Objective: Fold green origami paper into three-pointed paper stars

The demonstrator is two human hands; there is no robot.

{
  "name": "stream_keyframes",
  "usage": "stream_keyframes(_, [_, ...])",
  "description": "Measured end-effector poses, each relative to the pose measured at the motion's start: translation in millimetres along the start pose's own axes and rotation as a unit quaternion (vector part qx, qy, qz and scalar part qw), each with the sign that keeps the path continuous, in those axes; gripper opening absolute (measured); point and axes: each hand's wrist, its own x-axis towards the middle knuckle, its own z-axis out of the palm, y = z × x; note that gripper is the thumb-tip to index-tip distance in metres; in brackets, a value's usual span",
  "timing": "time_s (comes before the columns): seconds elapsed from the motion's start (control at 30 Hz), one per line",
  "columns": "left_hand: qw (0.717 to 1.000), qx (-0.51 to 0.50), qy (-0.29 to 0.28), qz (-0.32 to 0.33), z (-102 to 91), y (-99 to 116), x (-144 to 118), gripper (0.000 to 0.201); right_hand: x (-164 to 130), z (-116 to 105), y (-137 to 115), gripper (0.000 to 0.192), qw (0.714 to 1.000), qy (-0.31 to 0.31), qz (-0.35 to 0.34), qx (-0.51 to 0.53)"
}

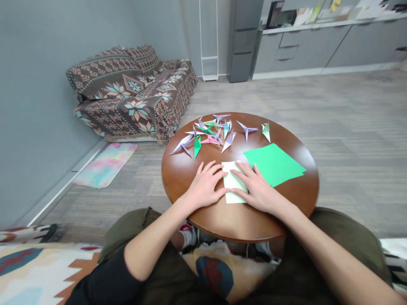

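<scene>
Resting flat on the near part of the round table (190, 169): pale paper (233, 186), long axis running away from the body. Pressing on it with 2 hands, left hand (205, 186) and right hand (257, 190), fingers spread, grasping nothing.

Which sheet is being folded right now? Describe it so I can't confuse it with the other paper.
On the round wooden table, near its front edge, a pale green folded paper lies flat under the left hand and right hand. Unlike the brighter green sheets beside it, it is smaller, paler and folded.
</scene>
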Motion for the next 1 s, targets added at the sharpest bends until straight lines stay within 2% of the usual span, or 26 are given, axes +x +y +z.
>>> stream_keyframes(0.2, [1.000, -0.006, 0.001, -0.007, 0.5, -0.4, 0.1, 0.059, -2.0, 3.1, 2.4, 0.068, 1.000, 0.010, -0.007, 0.002])
stream_keyframes(0.6, [1.000, -0.014, -0.004, -0.002, 0.8, -2.8, 0.1, 0.054, -1.7, 0.6, 0.5, 0.065, 1.000, -0.004, 0.000, -0.012])
stream_keyframes(1.0, [1.000, -0.016, -0.003, -0.006, 0.6, -3.0, 0.4, 0.052, -1.5, 3.7, 1.2, 0.064, 1.000, 0.006, -0.003, -0.015])
